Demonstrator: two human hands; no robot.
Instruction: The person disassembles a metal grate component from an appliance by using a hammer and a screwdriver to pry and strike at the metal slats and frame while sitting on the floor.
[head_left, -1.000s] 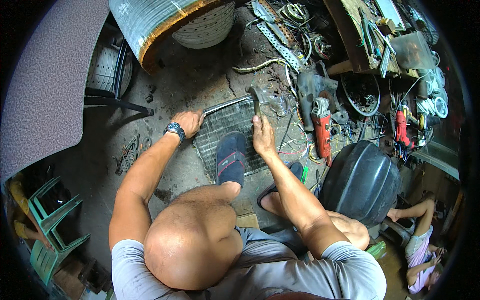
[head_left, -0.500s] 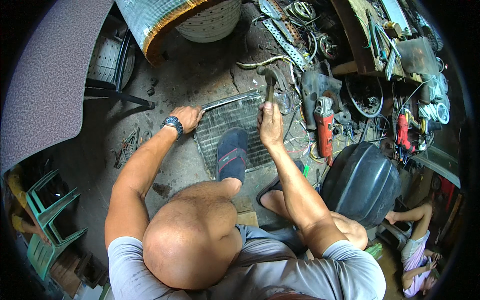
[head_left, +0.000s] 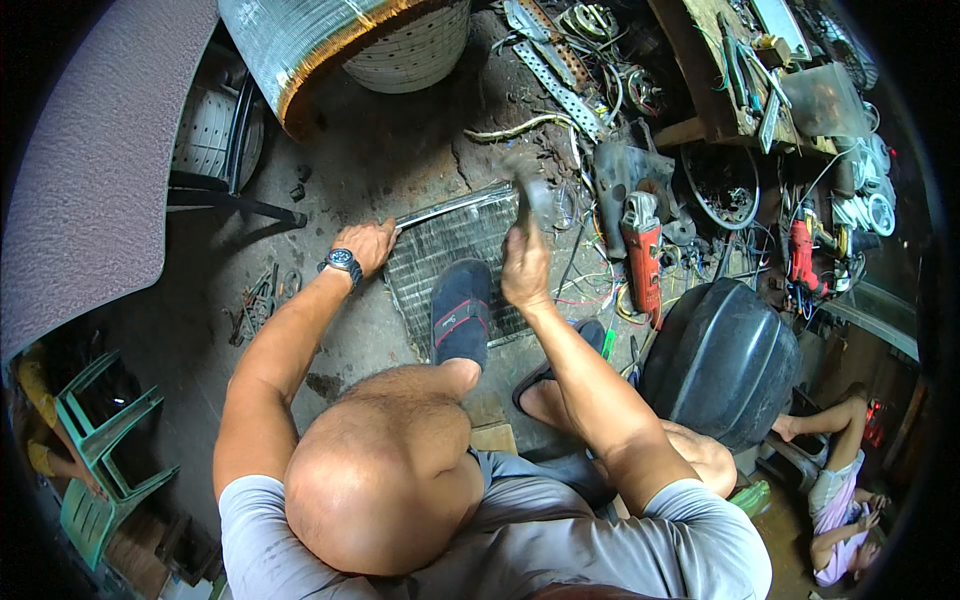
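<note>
A flat finned metal radiator panel (head_left: 450, 235) lies on the dirty concrete floor. My left hand (head_left: 367, 245), with a dark watch on its wrist, grips the panel's left top corner at its thin metal edge strip. My right hand (head_left: 524, 268) is closed on the handle of a hammer (head_left: 527, 190), whose blurred head is raised above the panel's right top corner. A foot in a dark slipper (head_left: 460, 312) presses on the panel's near side. My own head hides the lower middle of the view.
A red angle grinder (head_left: 643, 250) and tangled wires lie right of the panel. A black plastic drum (head_left: 720, 362) stands at the right, and another person sits beyond it. A coiled metal cylinder (head_left: 320, 40) and green plastic chairs (head_left: 100, 450) are at the left.
My right hand has lifted the hammer up and away from the panel's top edge. My left hand has stayed on the corner.
</note>
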